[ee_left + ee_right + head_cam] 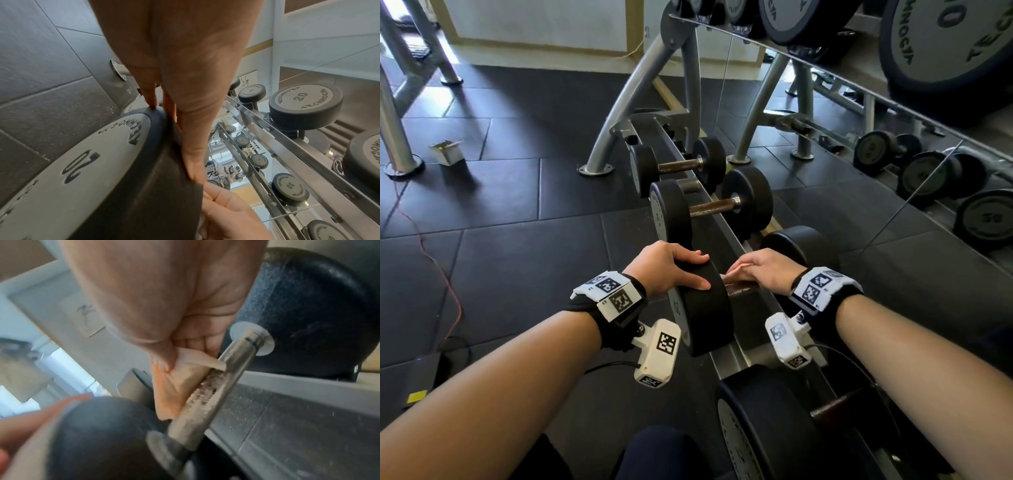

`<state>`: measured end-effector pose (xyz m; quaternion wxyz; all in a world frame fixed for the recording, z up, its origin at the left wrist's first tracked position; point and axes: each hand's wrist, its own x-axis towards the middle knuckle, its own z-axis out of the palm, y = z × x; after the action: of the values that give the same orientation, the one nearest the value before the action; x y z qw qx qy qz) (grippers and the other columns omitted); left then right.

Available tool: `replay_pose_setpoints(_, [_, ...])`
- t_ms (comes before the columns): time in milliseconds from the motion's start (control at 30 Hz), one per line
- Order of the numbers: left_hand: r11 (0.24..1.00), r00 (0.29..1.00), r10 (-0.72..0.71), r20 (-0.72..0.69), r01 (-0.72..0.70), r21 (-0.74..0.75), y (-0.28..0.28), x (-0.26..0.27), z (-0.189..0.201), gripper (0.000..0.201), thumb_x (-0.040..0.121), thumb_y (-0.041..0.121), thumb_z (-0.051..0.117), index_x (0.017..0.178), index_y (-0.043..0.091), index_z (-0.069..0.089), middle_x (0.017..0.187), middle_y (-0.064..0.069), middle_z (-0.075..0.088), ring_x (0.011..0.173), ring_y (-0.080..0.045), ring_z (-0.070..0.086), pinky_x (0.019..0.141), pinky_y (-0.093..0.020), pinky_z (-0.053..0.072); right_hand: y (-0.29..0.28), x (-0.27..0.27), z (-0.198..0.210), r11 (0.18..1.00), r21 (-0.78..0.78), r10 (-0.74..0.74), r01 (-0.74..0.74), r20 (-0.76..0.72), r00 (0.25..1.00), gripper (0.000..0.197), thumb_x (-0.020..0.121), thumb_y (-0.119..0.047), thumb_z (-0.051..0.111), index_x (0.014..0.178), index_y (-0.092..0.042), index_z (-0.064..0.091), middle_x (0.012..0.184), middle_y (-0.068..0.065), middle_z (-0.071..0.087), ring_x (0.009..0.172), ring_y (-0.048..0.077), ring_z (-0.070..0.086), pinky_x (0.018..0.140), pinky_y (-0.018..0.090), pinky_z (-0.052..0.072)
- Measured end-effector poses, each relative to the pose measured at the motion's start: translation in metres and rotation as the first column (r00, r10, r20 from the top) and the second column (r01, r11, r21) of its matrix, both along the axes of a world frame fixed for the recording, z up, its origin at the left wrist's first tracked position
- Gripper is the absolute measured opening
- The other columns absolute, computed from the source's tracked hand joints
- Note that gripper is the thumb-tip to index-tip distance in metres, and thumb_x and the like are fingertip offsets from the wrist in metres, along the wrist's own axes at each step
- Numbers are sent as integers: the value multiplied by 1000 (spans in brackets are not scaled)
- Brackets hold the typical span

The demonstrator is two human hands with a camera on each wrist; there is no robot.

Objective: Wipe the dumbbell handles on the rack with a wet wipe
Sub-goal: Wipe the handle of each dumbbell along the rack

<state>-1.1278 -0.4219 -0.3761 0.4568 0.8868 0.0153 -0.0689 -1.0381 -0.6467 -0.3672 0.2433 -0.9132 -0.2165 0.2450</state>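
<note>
A black 20 dumbbell (pixel 705 305) lies across the low rack rail (pixel 739 356). My left hand (pixel 674 270) rests on its near head (pixel 82 170), fingers laid fairly straight over the rim. My right hand (pixel 753 270) pinches a folded wet wipe (pixel 174 386), whitish with orange-brown stains, and presses it against the rusty metal handle (pixel 216 386) between the two heads. The far head (pixel 308 313) sits just beyond my right hand. In the head view the wipe is hidden under my fingers.
Two more dumbbells (pixel 709 209) (pixel 678 164) with rusty handles sit farther along the rail, and a bigger one (pixel 767 428) is nearer me. A mirror (pixel 893 154) runs along the right. The rack's grey leg (pixel 626 102), a red cable (pixel 441 274) and a small box (pixel 446 152) are on the floor to the left.
</note>
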Motion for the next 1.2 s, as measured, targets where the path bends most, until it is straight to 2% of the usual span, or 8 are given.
replay_pose_setpoints(67, [1000,1000,-12,-17,12,16,1,3,3,58,65,38,87,120,39,67,129,19,60,119,2,50,104,-21,36,1,4,4,997,76,-25,31,-72,997,26,102,-13,47,107,-20,72,102,1,69,103,19,63,95,31,50])
replay_pose_setpoints(333, [991,989,-136,-52,136,-6,21,46,12,25,77,25,82,100,35,77,92,14,74,91,-1,67,86,-20,51,17,31,5,860,264,-294,437,-443,847,26,104,-9,41,120,-11,62,122,24,62,112,39,64,96,54,53])
replay_pose_setpoints(533, [998,992,-49,116,44,42,58,95,15,24,84,24,75,106,32,72,84,19,67,75,11,59,67,-2,41,42,67,20,784,261,-421,564,-444,791,32,104,-13,42,132,-11,56,116,22,66,101,34,68,76,41,59])
replay_pose_setpoints(600, [998,991,-29,134,21,58,71,107,23,30,84,23,75,113,30,70,89,19,66,82,5,60,75,-5,44,54,79,31,759,260,-464,597,-427,776,32,104,-12,42,131,-8,58,111,21,68,95,32,70,73,40,60])
replay_pose_setpoints(700, [993,988,1,156,-20,118,87,124,32,49,83,25,76,130,27,60,115,9,65,109,-12,60,93,-20,44,75,100,48,767,265,-487,585,-354,799,30,104,-12,43,129,-4,58,116,27,65,102,38,68,90,51,56])
replay_pose_setpoints(833, [962,995,3,97,-29,271,98,154,26,83,78,39,79,148,18,40,152,-4,41,140,-22,36,116,-36,31,94,128,49,863,246,-464,441,42,885,17,93,-24,65,104,-16,74,89,1,71,88,22,67,75,30,52])
replay_pose_setpoints(933, [961,1000,10,20,-15,278,98,167,9,96,70,43,84,149,16,38,154,-5,39,141,-23,36,116,-38,33,103,142,35,891,199,-449,409,245,859,21,83,-51,70,85,-30,74,80,-8,72,80,14,67,69,29,49])
replay_pose_setpoints(1200, [988,992,102,72,-109,113,108,176,-15,103,57,45,91,146,27,43,153,9,40,142,-17,34,118,-37,30,117,183,8,960,19,-262,279,404,876,21,101,-27,49,97,-29,70,93,-2,70,85,19,65,74,32,51])
